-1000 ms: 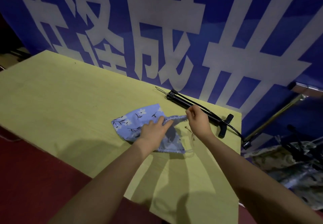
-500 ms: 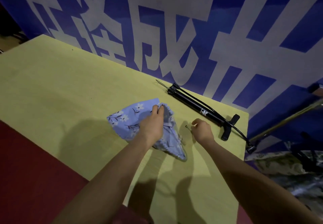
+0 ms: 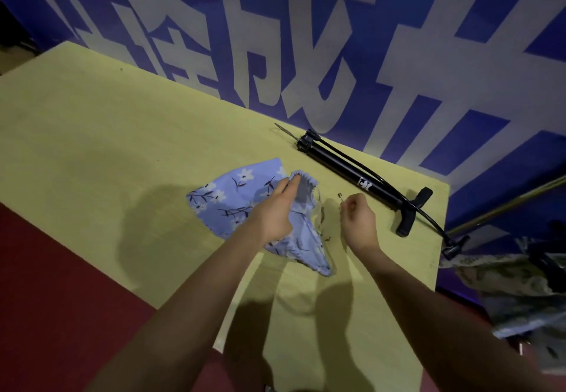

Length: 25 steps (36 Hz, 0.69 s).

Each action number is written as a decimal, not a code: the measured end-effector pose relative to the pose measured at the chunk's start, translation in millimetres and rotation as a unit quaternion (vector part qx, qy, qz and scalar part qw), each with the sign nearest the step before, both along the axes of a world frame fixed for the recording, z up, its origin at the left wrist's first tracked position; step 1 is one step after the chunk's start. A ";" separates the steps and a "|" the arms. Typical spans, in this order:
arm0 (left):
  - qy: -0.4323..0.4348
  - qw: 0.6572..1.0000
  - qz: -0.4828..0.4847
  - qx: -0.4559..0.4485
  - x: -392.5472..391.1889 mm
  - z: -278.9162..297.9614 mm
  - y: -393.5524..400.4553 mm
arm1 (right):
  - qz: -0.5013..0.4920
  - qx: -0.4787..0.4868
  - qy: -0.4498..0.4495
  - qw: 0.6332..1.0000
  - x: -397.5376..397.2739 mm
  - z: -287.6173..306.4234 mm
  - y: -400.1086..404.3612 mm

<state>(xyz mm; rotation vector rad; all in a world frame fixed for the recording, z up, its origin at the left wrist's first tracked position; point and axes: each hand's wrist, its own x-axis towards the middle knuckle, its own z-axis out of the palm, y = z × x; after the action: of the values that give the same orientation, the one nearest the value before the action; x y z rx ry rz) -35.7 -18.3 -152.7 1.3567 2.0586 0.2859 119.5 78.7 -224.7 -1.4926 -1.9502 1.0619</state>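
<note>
Now left fingers pinch the floral cloth at its hem, right fingers pinch a pin

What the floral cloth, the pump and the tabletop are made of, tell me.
Floral cloth: thin woven fabric, matte, judging by soft folds and a gathered hem. Pump: probably painted metal barrel with plastic handle, smooth black sheen. Tabletop: likely wood or laminate, matte yellow, faint grain.
</note>
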 end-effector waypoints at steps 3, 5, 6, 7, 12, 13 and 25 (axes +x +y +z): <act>-0.035 0.999 0.009 0.013 -3.2 1.7 -2.3 | 0.007 0.007 0.110 0.994 -14.8 24.9 -11.7; -0.048 0.998 0.013 0.034 -6.0 1.9 -4.3 | 0.036 0.003 0.141 0.989 -27.1 34.3 -19.4; -0.048 0.998 0.017 0.048 -8.2 2.5 -5.1 | 0.049 0.003 0.148 0.988 -31.8 36.5 -23.2; -0.049 0.997 0.022 0.058 -10.9 4.2 -6.3 | 0.059 0.005 0.152 0.987 -35.7 38.1 -27.5; -0.084 0.991 0.041 0.101 -26.7 18.6 -14.9 | 0.087 0.012 0.122 0.989 -42.7 33.1 -47.9; -0.086 0.989 0.040 0.109 -28.1 20.8 -15.8 | 0.102 0.018 0.098 0.990 -42.9 30.8 -49.3; 0.012 0.989 0.029 0.144 -48.7 60.1 -21.0 | 0.003 0.211 0.033 0.977 -53.7 92.5 -41.3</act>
<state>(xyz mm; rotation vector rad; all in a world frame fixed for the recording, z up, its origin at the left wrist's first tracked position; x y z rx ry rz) -84.4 -39.4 -92.6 1.4736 2.1409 0.6150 65.8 37.4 -132.2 -1.2023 -1.9785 0.6322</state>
